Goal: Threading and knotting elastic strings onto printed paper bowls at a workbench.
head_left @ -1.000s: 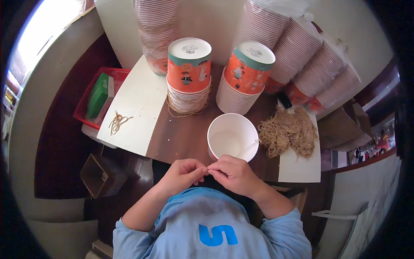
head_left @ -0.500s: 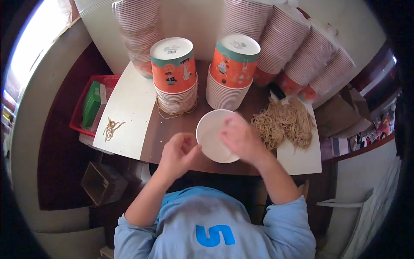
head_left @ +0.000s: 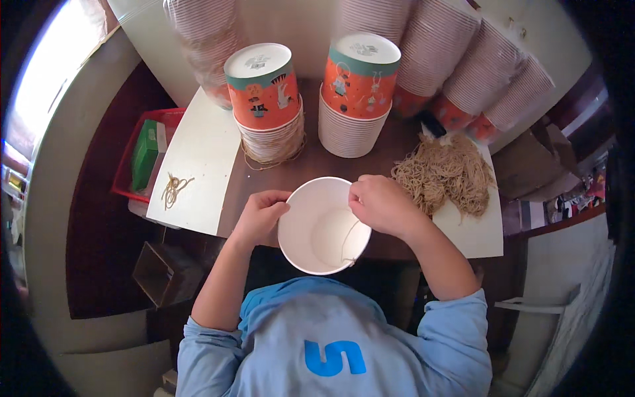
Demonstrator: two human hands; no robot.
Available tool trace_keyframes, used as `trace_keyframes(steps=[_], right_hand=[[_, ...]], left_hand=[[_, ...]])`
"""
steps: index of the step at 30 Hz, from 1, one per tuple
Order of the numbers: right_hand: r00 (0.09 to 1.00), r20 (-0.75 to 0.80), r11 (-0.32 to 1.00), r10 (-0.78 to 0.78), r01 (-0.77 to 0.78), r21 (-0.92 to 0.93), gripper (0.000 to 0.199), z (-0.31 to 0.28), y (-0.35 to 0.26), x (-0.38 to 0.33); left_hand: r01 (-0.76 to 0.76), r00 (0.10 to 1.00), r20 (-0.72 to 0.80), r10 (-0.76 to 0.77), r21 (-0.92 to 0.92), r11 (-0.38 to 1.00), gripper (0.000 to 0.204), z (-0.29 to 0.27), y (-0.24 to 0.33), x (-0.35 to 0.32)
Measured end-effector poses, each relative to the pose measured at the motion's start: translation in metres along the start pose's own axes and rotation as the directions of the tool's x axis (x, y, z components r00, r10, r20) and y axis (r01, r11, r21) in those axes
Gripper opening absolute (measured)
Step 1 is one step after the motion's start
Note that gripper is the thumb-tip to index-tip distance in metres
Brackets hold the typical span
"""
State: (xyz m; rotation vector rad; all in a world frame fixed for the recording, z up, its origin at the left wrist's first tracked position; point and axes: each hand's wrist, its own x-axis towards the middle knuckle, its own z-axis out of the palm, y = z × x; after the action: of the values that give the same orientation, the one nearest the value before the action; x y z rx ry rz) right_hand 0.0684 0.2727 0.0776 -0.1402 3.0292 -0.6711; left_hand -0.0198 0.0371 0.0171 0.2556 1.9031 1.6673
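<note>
A white-lined paper bucket [head_left: 314,225] is tilted so that its mouth faces me, near the table's front edge. My left hand [head_left: 260,216] pinches its left rim between thumb and fingers. At the upper right rim, my right hand [head_left: 385,204] is closed. A thin tan cord [head_left: 346,246] runs inside the bucket from the lower right rim up toward the right fingers; its upper end is hidden there. Behind stand two upside-down stacks of orange-and-green paper buckets, the left stack [head_left: 263,99] with cords looped round its rims and the right stack [head_left: 360,83] without.
A heap of tan cords [head_left: 446,175] lies on the right, with a few loose cords [head_left: 175,190] on the left. Plastic-wrapped bucket stacks [head_left: 440,43] line the back. Left of the table, a red tray [head_left: 126,178] holds a green box [head_left: 145,155]; a brown bin [head_left: 165,271] stands below.
The bucket has come closer to me and slightly left, its mouth tipping toward me. My right hand has moved from inside the mouth to the rim. My left hand now grips the left rim.
</note>
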Motion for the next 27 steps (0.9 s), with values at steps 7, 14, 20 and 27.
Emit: trace_keyframes(steps=[7, 14, 20, 27], right_hand=[[0.999, -0.013, 0.999, 0.032, -0.032, -0.005, 0.011, -0.002, -0.014, -0.010], [0.998, -0.047, 0.999, 0.029, -0.030, -0.012, 0.010, 0.002, -0.020, -0.013], [0.998, -0.048, 0.999, 0.038, -0.038, -0.003, 0.010, 0.004, -0.025, -0.016], [0.996, -0.092, 1.000, 0.018, -0.017, 0.013, 0.010, 0.006, -0.024, -0.018]], left_hand=[[0.035, 0.999, -0.038, -0.036, -0.021, 0.999, 0.022, 0.006, -0.005, -0.004], [-0.052, 0.996, -0.073, 0.052, 0.002, 0.999, 0.020, 0.009, -0.016, -0.002], [-0.079, 0.996, -0.041, 0.078, -0.016, 0.997, 0.019, 0.008, -0.015, -0.003], [-0.069, 0.996, -0.053, 0.072, 0.061, 0.996, 0.019, 0.009, -0.016, -0.003]])
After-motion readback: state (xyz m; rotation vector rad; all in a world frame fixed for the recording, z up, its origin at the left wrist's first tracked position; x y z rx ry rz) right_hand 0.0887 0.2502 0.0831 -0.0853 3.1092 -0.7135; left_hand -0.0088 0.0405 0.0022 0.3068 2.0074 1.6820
